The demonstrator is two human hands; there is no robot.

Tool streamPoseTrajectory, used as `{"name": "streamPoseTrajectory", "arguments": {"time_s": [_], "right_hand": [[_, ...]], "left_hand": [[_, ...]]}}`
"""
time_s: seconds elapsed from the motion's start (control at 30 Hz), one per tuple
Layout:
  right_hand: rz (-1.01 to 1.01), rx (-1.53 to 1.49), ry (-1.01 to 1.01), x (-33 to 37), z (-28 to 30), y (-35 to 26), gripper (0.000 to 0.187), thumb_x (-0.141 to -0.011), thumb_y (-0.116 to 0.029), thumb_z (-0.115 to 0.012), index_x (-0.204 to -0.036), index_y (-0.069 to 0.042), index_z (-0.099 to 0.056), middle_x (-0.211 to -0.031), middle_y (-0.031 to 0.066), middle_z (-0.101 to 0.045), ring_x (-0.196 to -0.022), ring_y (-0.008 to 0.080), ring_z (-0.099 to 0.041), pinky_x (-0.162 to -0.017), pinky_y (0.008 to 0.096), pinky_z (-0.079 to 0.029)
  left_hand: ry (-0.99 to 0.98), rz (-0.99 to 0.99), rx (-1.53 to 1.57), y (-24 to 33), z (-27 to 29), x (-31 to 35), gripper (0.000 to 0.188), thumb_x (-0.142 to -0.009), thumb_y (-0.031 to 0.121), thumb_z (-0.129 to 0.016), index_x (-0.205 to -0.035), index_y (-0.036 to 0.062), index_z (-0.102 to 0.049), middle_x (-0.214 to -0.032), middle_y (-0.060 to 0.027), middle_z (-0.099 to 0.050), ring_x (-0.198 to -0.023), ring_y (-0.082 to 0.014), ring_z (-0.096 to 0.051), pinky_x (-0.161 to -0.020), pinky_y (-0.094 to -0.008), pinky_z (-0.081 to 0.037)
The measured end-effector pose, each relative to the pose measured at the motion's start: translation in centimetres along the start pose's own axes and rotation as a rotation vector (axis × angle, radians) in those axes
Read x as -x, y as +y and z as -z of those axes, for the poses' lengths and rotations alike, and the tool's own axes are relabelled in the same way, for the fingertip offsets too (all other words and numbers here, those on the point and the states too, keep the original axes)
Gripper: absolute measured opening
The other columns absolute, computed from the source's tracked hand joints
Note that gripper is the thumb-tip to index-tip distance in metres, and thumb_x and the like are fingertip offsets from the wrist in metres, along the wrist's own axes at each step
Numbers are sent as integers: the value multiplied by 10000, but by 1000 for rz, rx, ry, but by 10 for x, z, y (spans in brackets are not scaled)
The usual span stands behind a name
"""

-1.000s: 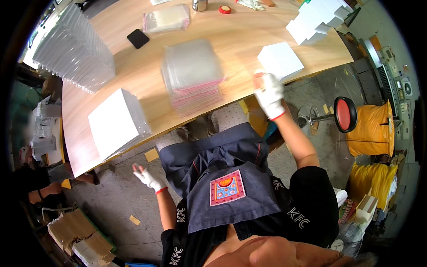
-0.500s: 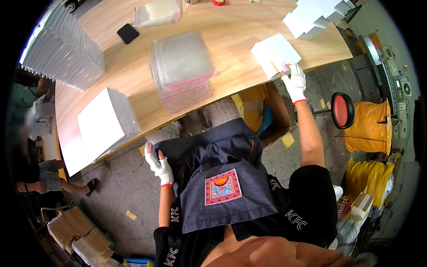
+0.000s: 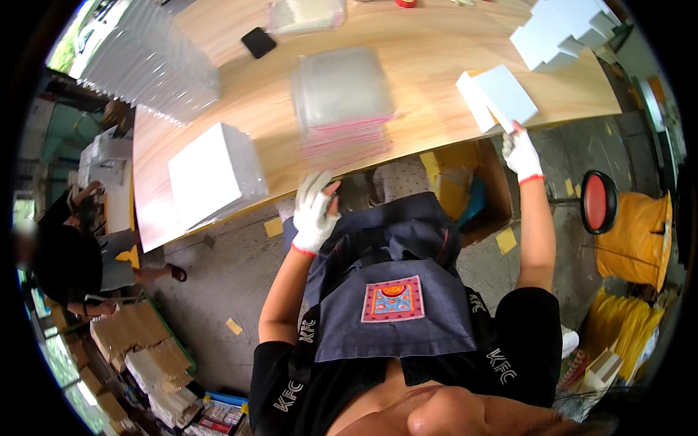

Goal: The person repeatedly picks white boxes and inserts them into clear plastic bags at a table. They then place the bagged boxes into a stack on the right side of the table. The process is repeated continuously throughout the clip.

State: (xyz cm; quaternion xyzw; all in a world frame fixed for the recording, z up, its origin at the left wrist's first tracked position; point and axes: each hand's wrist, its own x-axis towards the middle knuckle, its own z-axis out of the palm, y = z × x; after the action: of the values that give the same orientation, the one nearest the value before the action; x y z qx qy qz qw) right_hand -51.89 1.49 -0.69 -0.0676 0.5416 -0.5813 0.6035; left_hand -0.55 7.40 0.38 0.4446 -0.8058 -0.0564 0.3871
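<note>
The right hand [image 3: 523, 153], in a white knit glove with a red cuff edge (some fingertips show bare), touches the near side of a white, box-shaped stack [image 3: 507, 93]. The left hand [image 3: 315, 213], gloved alike, extends its fingers beside the light wood-grained table [image 3: 429, 65]; just beyond it lies a pile of clear, pink-edged plastic sleeves [image 3: 343, 87].

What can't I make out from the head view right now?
Right hand, head view: its own back hides the palm, so any grip on the white block is unclear.
Clear sleeves, head view: too blurred to count.
Red object, head view: cut off by the top edge.
Cardboard box, head view: partly hidden by the tabletop.
</note>
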Motion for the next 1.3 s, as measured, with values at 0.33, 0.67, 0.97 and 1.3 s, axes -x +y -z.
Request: {"name": "streamPoseTrajectory", "arguments": {"time_s": [0.33,0.67,0.97,1.3], "right_hand": [[195,-49,1,24,-4,20,326,-889,-265,-553,-1145,-71,-500,-1002,90,-616,-782,188,-645,-509,280,-545],[328,52,-355,82,-32,49,549,-796,-202,-644,-1267,-32,-419,-1148,89,-560,-1026,209,-577,-848,344,-509],[31,38,-638,121,-112,118,650,-768,-179,-633,-1327,11,-360,-1226,115,-518,-1111,208,-517,-931,326,-429],[-57,287,-609,122,-141,168,582,-805,-199,-638,-1308,-23,-403,-1026,48,-563,-867,101,-542,-700,228,-463]], "left_hand": [[-341,-90,-297,-56,-52,-102,369,-688,204,-625,-1039,114,-560,-1360,-96,-404,-1262,-357,-327,-1040,-512,-255],[-601,114,-435,-6,-34,-91,401,-639,180,-684,-1016,121,-562,-1062,-70,-544,-1031,-291,-502,-786,-420,-480],[-584,98,-501,-21,-43,-97,281,-656,126,-653,-922,140,-565,-928,-68,-562,-874,-248,-590,-674,-394,-523],[-344,98,-275,-41,-41,-77,248,-687,86,-582,-932,125,-573,-932,-56,-567,-888,-252,-567,-728,-370,-484]]}}
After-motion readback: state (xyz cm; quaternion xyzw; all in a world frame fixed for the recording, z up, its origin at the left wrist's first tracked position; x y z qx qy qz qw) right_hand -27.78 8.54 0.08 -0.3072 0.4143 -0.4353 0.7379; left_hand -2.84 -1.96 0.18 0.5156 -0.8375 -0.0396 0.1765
